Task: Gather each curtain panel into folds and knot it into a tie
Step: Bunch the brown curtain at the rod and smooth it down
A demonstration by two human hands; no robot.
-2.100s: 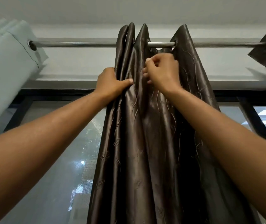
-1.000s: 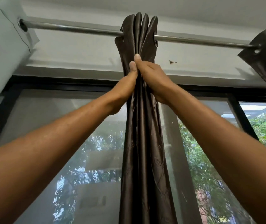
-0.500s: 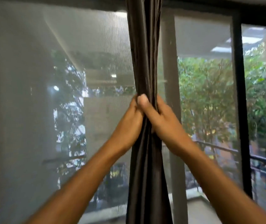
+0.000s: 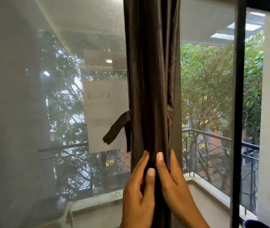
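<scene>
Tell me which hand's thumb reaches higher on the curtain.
The right hand: its thumbnail lies higher on the curtain. The thumbnail of the left hand sits lower, just beside it.

Both arms reach forward, side by side. The left hand (image 4: 137, 188) and right hand (image 4: 174, 183) clasp the curtain panel (image 4: 150, 79) between them — thumbs pointing up.

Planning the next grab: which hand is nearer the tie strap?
Left. The left hand grips the curtain below the tie strap; the right hand is on the far side.
</scene>
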